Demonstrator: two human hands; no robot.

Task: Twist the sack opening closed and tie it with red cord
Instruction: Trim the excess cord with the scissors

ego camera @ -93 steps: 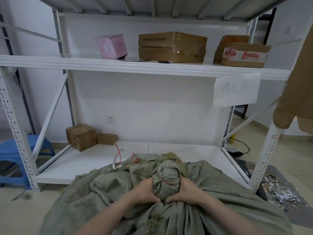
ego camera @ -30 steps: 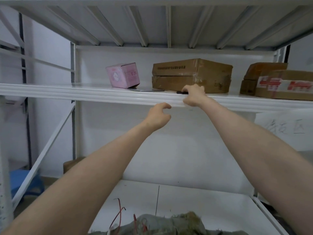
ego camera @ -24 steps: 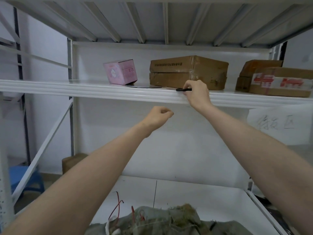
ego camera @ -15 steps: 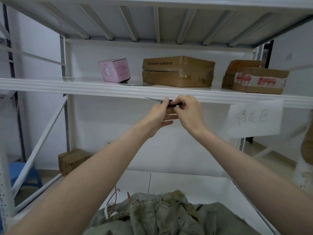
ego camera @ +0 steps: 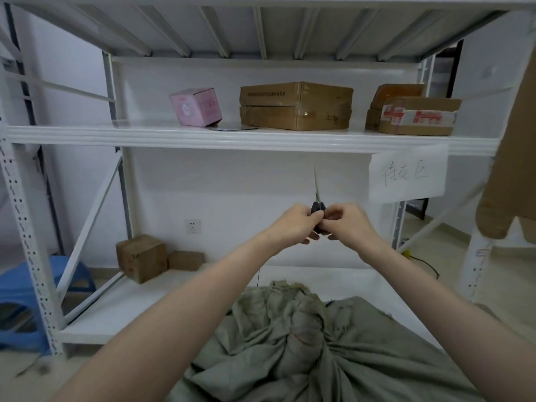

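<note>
The grey-green sack (ego camera: 362, 352) lies at the bottom of the view, its mouth twisted into a knob (ego camera: 304, 323) with red cord (ego camera: 300, 338) wound around it. Above it, in the air below the middle shelf, my left hand (ego camera: 295, 224) and my right hand (ego camera: 348, 224) meet around the black handles of a pair of scissors (ego camera: 316, 195). The blades point straight up and are together. Both hands are well above the sack and touch no part of it.
A white metal rack (ego camera: 252, 137) stands ahead. Its middle shelf carries a pink box (ego camera: 195, 107) and cardboard boxes (ego camera: 295, 105); two small boxes (ego camera: 142, 256) sit on the bottom shelf. A blue stool (ego camera: 26, 300) is at the left, a hanging cardboard piece (ego camera: 513, 158) at the right.
My hands left the tied sack; the right hand took the scissors off the middle shelf. Both hands now hold them lower, in front of the wall, blades turned from sideways to upright.
</note>
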